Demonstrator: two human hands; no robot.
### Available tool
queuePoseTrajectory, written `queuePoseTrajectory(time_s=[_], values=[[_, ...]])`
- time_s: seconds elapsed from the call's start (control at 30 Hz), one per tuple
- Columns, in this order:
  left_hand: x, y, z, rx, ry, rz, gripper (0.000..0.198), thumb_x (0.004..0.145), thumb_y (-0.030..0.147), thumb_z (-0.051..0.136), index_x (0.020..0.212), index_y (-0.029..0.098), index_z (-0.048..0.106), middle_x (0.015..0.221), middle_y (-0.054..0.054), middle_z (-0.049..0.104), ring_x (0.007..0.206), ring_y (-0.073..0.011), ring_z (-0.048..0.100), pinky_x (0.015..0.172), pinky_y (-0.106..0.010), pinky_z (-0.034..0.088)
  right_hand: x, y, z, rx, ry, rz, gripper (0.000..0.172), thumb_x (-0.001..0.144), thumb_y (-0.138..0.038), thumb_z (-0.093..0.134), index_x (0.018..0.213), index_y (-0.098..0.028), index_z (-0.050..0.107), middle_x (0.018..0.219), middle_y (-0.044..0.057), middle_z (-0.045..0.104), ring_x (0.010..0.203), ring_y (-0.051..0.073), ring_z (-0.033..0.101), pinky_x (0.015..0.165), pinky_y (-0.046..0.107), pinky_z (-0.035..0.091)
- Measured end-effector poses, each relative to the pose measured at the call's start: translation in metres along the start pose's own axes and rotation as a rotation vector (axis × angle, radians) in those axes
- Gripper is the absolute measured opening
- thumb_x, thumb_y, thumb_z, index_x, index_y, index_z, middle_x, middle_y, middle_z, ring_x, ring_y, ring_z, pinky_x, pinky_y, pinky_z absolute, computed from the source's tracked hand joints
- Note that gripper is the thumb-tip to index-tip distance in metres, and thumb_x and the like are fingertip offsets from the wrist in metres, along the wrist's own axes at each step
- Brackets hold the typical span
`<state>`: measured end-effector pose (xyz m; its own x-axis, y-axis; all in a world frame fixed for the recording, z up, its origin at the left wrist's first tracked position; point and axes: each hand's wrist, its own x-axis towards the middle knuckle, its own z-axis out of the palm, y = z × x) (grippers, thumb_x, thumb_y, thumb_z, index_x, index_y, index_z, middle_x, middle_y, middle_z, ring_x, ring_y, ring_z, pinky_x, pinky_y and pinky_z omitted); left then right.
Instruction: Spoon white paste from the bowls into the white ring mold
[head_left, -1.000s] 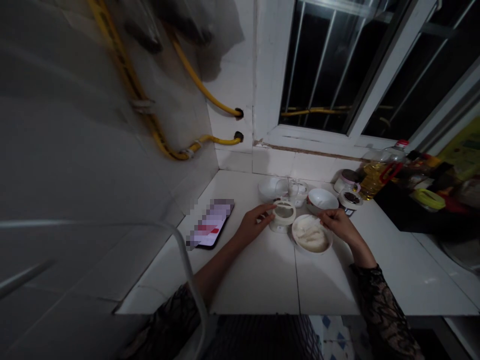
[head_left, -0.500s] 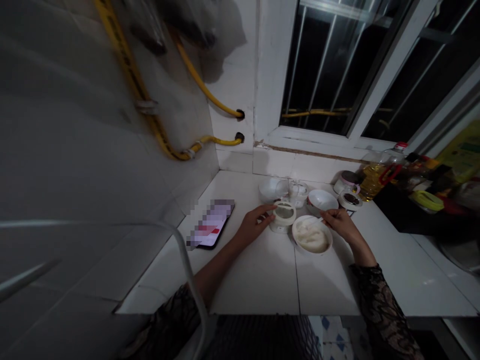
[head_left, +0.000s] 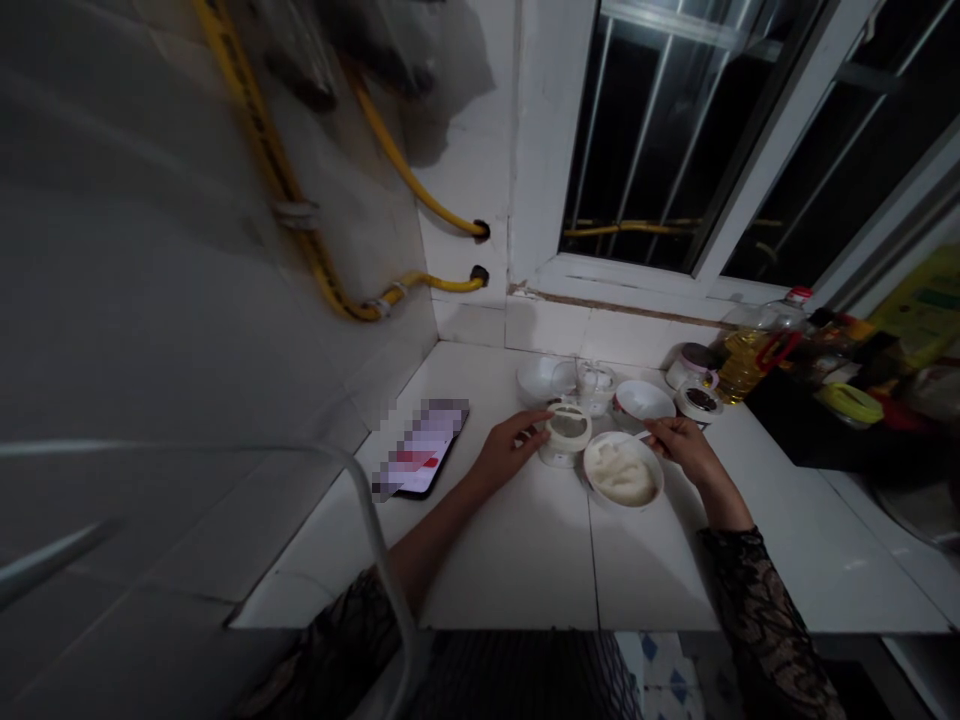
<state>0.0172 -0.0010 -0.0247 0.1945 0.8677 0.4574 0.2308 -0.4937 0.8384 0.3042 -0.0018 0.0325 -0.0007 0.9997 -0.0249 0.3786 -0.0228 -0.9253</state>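
My left hand (head_left: 514,447) is at the left side of a small white jar (head_left: 564,452), its thumb and fingers gripping the jar near the top edge. The jar's top looks greyish, with a pale strip across its far side. To the right stands a white bowl (head_left: 654,494) with a thick, off-white paste (head_left: 624,474) in it. My right hand (head_left: 679,443) pinches the handle of a pale spoon (head_left: 636,438) above the bowl's far right rim. The spoon's tip is hard to make out against the paste.
Behind the jar stand a clear bowl (head_left: 541,380), a glass jar (head_left: 598,388) and a red-patterned bowl (head_left: 643,402). Further right are a dark-filled jar (head_left: 700,400), a pink-handled jar (head_left: 691,365) and an oil bottle (head_left: 745,360). A phone (head_left: 427,450) lies left, near the wall.
My right hand and the spoon have shifted very slightly at the bowl's far rim. My left hand stays at the jar.
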Motion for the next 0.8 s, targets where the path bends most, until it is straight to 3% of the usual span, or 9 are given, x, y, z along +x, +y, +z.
queuePoseTrajectory(time_s=[0.27, 0.43, 0.6, 0.7, 0.8], values=[[0.001, 0.001, 0.0, -0.007, -0.001, -0.012, 0.031, 0.083, 0.036, 0.057, 0.109, 0.022, 0.068, 0.111, -0.007, 0.07, 0.076, -0.0141, 0.064, 0.065, -0.025, 0.053, 0.003, -0.019, 0.017, 0.104, 0.189, -0.044, 0.049, 0.06, -0.065, 0.064, 0.049, -0.019, 0.051, 0.039, -0.004, 0.041, 0.036, 0.006, 0.027, 0.037, 0.023, 0.02], [0.0, 0.0, 0.0, -0.015, 0.007, 0.003, 0.031, 0.083, 0.035, 0.058, 0.109, 0.02, 0.067, 0.11, -0.007, 0.07, 0.076, -0.0143, 0.064, 0.065, -0.025, 0.053, -0.01, -0.033, 0.046, -0.168, 0.387, -0.439, 0.05, 0.084, -0.058, 0.044, 0.052, -0.02, 0.047, 0.048, -0.001, 0.044, 0.047, 0.011, 0.038, 0.048, 0.026, 0.03], [0.0, -0.001, 0.0, -0.02, -0.003, 0.001, 0.033, 0.083, 0.036, 0.058, 0.11, 0.019, 0.067, 0.11, -0.008, 0.07, 0.076, -0.0143, 0.064, 0.065, -0.024, 0.053, -0.022, -0.035, 0.064, -0.646, 0.207, -0.779, 0.04, 0.091, -0.043, 0.042, 0.06, -0.02, 0.055, 0.059, 0.005, 0.055, 0.055, 0.014, 0.048, 0.058, 0.026, 0.035], [0.001, 0.0, 0.0, -0.017, -0.007, -0.004, 0.033, 0.083, 0.036, 0.058, 0.11, 0.019, 0.067, 0.111, -0.007, 0.069, 0.076, -0.0141, 0.064, 0.065, -0.024, 0.053, -0.023, -0.036, 0.055, -0.609, 0.27, -0.794, 0.039, 0.092, -0.039, 0.041, 0.062, -0.019, 0.054, 0.058, 0.003, 0.054, 0.053, 0.012, 0.046, 0.056, 0.025, 0.034], [0.001, 0.0, 0.0, -0.013, -0.008, -0.003, 0.033, 0.083, 0.036, 0.057, 0.11, 0.02, 0.067, 0.111, -0.007, 0.069, 0.076, -0.0137, 0.064, 0.065, -0.024, 0.053, -0.022, -0.035, 0.033, -0.423, 0.338, -0.674, 0.04, 0.091, -0.043, 0.043, 0.058, -0.019, 0.048, 0.052, -0.002, 0.044, 0.049, 0.01, 0.038, 0.05, 0.024, 0.03]])
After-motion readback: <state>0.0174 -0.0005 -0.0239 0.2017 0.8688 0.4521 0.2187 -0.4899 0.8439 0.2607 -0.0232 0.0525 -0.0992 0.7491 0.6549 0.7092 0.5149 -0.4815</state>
